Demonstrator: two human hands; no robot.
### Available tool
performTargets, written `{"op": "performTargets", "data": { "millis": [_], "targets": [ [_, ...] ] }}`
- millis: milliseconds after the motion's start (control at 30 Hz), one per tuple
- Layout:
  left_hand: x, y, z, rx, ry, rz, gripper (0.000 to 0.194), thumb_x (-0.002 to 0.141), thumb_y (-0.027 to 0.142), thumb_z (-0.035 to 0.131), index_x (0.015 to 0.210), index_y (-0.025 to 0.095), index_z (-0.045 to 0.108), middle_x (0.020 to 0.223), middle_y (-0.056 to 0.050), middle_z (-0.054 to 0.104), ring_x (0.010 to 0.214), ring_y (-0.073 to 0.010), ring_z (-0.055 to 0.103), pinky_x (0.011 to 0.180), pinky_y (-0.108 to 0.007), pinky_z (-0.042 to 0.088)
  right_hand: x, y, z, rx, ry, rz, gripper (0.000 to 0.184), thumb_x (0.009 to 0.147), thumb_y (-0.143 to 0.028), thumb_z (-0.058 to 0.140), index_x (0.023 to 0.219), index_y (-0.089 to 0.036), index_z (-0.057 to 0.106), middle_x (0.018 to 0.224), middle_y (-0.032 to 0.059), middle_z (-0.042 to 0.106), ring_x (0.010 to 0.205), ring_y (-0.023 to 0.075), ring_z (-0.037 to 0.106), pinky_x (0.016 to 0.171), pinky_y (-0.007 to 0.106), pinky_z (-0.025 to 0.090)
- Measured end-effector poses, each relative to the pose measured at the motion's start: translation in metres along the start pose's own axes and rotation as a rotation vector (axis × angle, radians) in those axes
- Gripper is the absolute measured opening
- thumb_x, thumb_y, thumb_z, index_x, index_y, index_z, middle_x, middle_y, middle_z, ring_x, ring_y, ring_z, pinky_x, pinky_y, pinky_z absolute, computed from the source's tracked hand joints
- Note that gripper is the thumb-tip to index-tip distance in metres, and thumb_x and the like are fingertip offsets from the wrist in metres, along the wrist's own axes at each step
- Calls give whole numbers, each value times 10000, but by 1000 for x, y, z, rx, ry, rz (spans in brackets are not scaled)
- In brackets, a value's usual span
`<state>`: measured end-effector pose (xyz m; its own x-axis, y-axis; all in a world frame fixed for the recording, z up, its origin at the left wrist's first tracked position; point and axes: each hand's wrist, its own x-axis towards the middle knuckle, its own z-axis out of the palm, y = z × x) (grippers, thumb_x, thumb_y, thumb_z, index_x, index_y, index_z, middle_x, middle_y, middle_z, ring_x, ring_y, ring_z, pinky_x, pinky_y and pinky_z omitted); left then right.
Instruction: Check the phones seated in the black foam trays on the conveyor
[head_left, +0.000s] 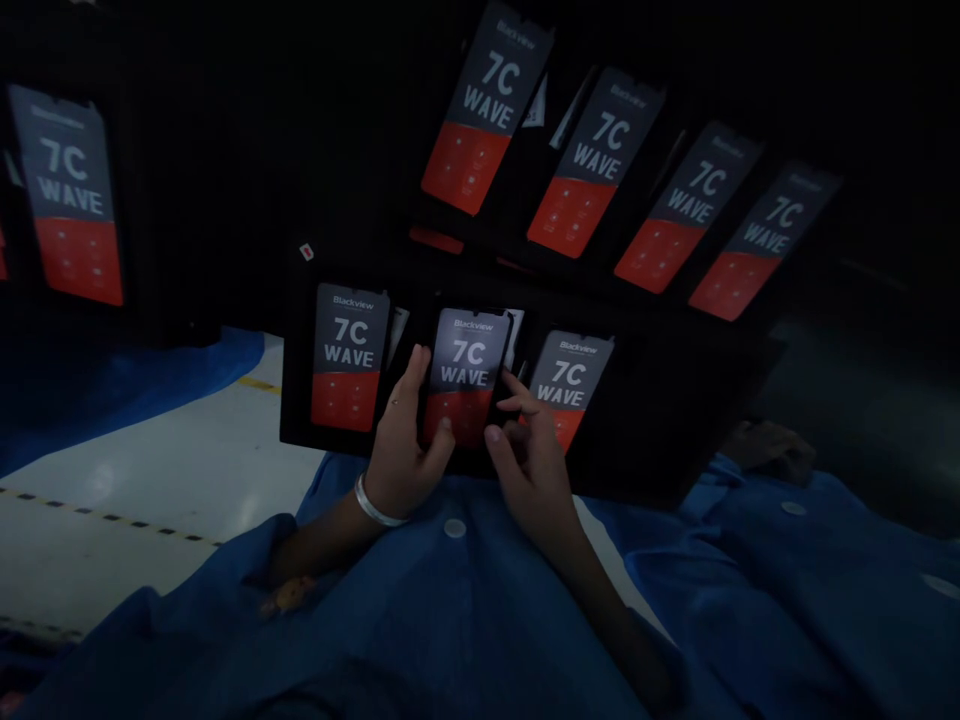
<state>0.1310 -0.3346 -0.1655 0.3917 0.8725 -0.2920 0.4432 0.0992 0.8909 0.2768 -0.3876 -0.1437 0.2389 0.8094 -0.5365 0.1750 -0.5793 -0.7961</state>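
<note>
Above a pale floor [150, 460] in a dim room, the half-open left hand [397, 455] meets the middle phone [469, 360] at its left edge, though whether it grips I cannot tell; the loosely open right hand [536, 475] holds nothing visible. That phone sits in a black tray [645, 400], where uneven thumb pressure could skew it, or the right knuckles nudge the neighbouring phone [576, 365].

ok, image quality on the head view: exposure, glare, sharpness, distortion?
Head view: badly underexposed, the black tray merging into the background; soft glare on the pale floor; left hand and right hand dim but outlined; large print on the middle lower phone legible, icons on the upper-row phones not; those phones slant, whether from lens or placement unclear.
</note>
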Motion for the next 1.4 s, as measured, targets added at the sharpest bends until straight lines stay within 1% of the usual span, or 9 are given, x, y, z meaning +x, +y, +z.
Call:
{"op": "performTargets", "data": {
  "millis": [100, 233, 400, 467, 567, 767, 900, 1067, 1400],
  "targets": [
    [0, -2, 1, -1, 0, 13, 742, 835, 104, 466, 1476, 226, 112, 1500, -116, 282, 1372, -267, 290, 1103, -460, 339, 1, -1, -1, 39, -3, 11, 200, 899, -362, 482, 1049, -236, 440, 1463, 150, 323, 536, 60, 509, 498, 266, 487],
    [-1, -4, 2, 22, 5, 26, 747, 831, 105, 471, 1476, 226, 114, 1503, -115, 274, 1376, -267, 282, 1108, -469, 325, 2, 0, -1, 73, 1, 28, 205, 896, -357, 490, 1063, -246, 448, 1470, 128, 315, 532, 50, 494, 470, 239, 468],
    [-1, -2, 1, 42, -10, 5, 759, 824, 99, 468, 1477, 221, 100, 1505, -116, 270, 1377, -270, 280, 1110, -467, 318, 3, -2, -3, 172, -14, 58, 199, 897, -357, 490, 1061, -252, 448, 1479, 123, 301, 522, 43, 494, 429, 219, 446],
    [0, -1, 0, 54, -24, 0, 755, 822, 95, 462, 1478, 216, 106, 1501, -117, 280, 1373, -271, 287, 1106, -462, 328, 3, -4, -4, 195, -26, 73, 186, 896, -354, 493, 1043, -251, 448, 1480, 121, 299, 496, 34, 480, 396, 210, 421],
    [2, -1, -1, 76, -36, 31, 752, 814, 87, 456, 1477, 203, 123, 1500, -117, 281, 1369, -270, 295, 1103, -453, 336, 4, -6, -4, 201, -27, 74, 147, 894, -329, 495, 1006, -245, 447, 1470, 119, 321, 459, 23, 454, 360, 201, 377],
    [2, -2, -1, 106, -29, 77, 754, 809, 71, 435, 1479, 207, 116, 1506, -112, 271, 1370, -267, 294, 1093, -452, 351, 3, -7, -2, 130, -2, 40, 119, 886, -294, 498, 986, -241, 460, 1455, 126, 355, 456, 35, 468, 390, 226, 418],
    [2, -2, 0, 111, -10, 106, 738, 812, 74, 431, 1475, 220, 141, 1507, -99, 272, 1376, -261, 283, 1110, -464, 320, 3, -7, -2, 126, -5, 51, 125, 888, -308, 506, 983, -238, 467, 1465, 127, 336, 434, 22, 440, 369, 219, 401],
    [3, -3, 0, 119, -3, 87, 717, 827, 106, 441, 1474, 213, 153, 1500, -108, 287, 1365, -272, 305, 1097, -466, 341, 2, -6, -1, 140, -14, 59, 133, 892, -334, 497, 979, -240, 461, 1475, 124, 317, 431, 20, 417, 355, 219, 382],
    [2, -3, 1, 132, -3, 83, 715, 829, 93, 429, 1475, 205, 142, 1497, -113, 290, 1366, -263, 305, 1081, -449, 366, 2, -3, 0, 189, -6, 69, 127, 889, -328, 510, 973, -244, 465, 1474, 112, 315, 433, 15, 417, 363, 213, 365]
  ]
}}
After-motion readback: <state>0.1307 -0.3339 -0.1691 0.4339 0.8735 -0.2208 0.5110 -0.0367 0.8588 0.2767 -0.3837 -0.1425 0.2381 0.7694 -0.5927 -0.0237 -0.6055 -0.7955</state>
